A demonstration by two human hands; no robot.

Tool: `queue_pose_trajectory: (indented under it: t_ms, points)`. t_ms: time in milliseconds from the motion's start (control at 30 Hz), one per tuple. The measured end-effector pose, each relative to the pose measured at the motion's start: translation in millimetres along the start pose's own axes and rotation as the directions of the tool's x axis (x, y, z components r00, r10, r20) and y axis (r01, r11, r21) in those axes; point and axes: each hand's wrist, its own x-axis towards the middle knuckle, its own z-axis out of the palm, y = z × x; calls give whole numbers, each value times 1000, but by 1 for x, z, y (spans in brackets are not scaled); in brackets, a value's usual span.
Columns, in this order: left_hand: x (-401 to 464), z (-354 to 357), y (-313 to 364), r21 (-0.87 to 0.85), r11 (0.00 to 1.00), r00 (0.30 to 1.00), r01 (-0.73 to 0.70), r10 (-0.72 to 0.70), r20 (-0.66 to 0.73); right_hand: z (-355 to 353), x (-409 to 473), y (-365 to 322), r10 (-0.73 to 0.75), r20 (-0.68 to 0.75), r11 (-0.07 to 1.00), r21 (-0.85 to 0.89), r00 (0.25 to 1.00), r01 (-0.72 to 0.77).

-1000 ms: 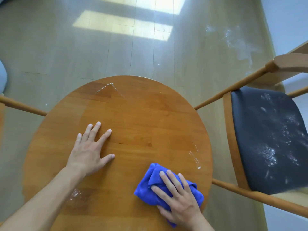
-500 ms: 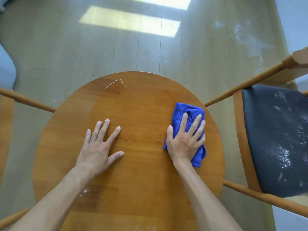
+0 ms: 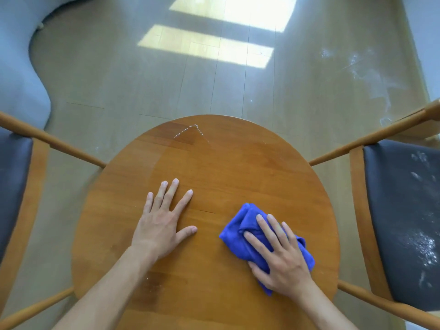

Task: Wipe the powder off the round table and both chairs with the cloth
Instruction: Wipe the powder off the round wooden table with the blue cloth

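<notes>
The round wooden table (image 3: 238, 167) fills the middle of the view. My right hand (image 3: 278, 256) presses a bunched blue cloth (image 3: 240, 232) flat against the table's right side, fingers straight. My left hand (image 3: 162, 222) rests flat on the table's middle with fingers spread. A thin angled line of white powder (image 3: 190, 131) lies near the table's far edge. A faint powder smear (image 3: 150, 279) sits by my left forearm. The right chair's dark seat (image 3: 402, 215) is speckled with powder. The left chair's dark seat (image 3: 12, 186) shows at the frame's left edge.
Wooden chair arms (image 3: 357, 141) flank the table on both sides. White powder streaks (image 3: 371, 77) mark the floor at the far right. A pale grey rounded piece of furniture (image 3: 19, 67) stands at the far left. Sunlight patches lie on the floor beyond the table.
My right hand slid the cloth from the table's upper right back toward me and slightly left. The view shifted, bringing the left chair's seat into sight. My left hand stayed flat.
</notes>
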Motion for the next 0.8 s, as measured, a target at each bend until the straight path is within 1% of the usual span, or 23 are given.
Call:
queue_pose_trajectory:
  t_ms: [33,100,133,167,233,267,300,367,433,567,667,733,800]
  points:
    - [0,1,0,0,1000,1000,-1,1,-12,-1,4,13,61,-6,998,-16,998,-61]
    - [0,4,0,-5,1000,1000,-5,5,-15,0,24,29,241,-51,968,-67,969,-244]
    - [0,3,0,-18,1000,1000,-3,3,-3,3,39,32,352,-82,929,-95,933,-359]
    - [0,4,0,-30,1000,1000,-8,7,-14,6,57,33,461,-111,873,-119,880,-473]
    - [1,6,1,-40,999,999,-24,22,-34,13,98,31,642,-145,743,-123,753,-658]
    - [1,6,1,-57,998,1000,-22,20,-24,16,119,29,701,-148,690,-106,698,-716]
    - [1,5,2,-77,997,999,-20,17,-33,18,140,27,737,-144,655,-89,660,-750]
    - [2,5,2,-73,997,997,-26,21,-68,22,176,22,759,-122,635,-73,639,-769]
    - [2,10,2,-73,997,997,-20,15,-70,25,206,16,748,-80,655,-69,659,-752]
    - [1,7,1,-136,990,998,-24,16,-59,33,252,-8,658,-38,749,-71,752,-659]
    - [-3,2,-5,-158,985,995,-62,48,-87,40,277,-41,535,-17,842,-75,845,-535]
    - [-10,-2,-15,-179,979,990,-94,73,-119,48,287,-67,424,-19,904,-47,905,-425]
    - [-20,-6,-30,-219,970,982,-102,63,-176,53,288,-92,304,-35,952,-27,952,-305]
